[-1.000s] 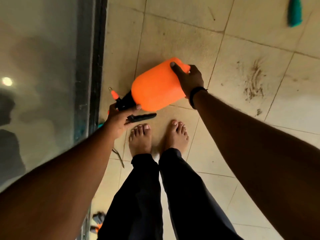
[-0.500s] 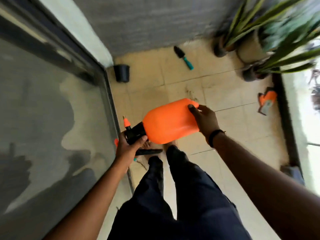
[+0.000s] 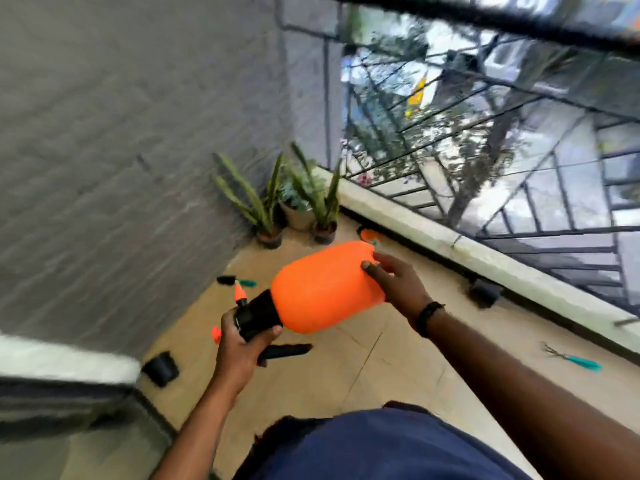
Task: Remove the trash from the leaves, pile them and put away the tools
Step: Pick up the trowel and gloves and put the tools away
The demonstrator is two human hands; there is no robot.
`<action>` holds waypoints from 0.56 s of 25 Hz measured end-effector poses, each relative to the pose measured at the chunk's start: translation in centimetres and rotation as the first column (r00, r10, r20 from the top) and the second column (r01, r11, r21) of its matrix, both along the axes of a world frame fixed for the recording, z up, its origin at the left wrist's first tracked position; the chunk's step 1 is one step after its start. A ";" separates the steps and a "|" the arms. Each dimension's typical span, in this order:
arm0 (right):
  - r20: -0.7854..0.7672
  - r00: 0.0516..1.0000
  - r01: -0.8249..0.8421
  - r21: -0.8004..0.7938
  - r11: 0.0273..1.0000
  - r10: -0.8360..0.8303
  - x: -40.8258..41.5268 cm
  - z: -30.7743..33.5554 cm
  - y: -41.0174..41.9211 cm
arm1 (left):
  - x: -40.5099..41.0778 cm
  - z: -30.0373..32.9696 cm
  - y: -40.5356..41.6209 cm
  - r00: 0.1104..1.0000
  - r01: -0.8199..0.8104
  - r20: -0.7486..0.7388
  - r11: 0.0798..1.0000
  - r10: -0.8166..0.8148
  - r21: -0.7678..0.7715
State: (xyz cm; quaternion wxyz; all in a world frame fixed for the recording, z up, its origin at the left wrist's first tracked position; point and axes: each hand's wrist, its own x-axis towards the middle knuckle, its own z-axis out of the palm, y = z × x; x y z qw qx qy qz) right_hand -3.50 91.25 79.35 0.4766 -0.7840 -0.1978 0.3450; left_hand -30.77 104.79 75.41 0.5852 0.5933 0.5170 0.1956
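Note:
An orange pump sprayer bottle lies on its side in the air over the tiled balcony floor. My left hand grips its black pump head, whose orange nozzle points up and left. My right hand holds the bottle's round base with the fingers curled on it. A black brush with a teal handle lies on the floor beyond the sprayer. A teal-handled hand tool lies on the floor at the right.
Several potted plants stand in the far corner. An orange tool lies by the low white ledge under the railing. A small black pot sits near the grey wall, another dark pot by the ledge.
The view has swung up from my feet to the far end of the balcony. Both hands have kept their hold on the sprayer.

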 end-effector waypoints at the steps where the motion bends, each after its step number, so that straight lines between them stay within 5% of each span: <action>1: 0.041 0.997 0.058 0.006 0.998 -0.058 2.0 0.5 -2.7 | 3.4 0.4 -1.5 0.998 0.062 0.008 0.998 -0.062 0.008; 7: 0.157 0.909 0.367 0.131 0.921 -0.385 13.0 3.4 -18.1 | 20.5 3.1 -10.5 0.924 0.378 0.092 0.922 -0.370 -0.085; 14: 0.150 0.609 0.767 0.139 0.627 -0.779 17.9 2.4 -36.5 | 37.8 4.1 -20.9 0.691 0.716 0.048 0.673 -0.721 -0.185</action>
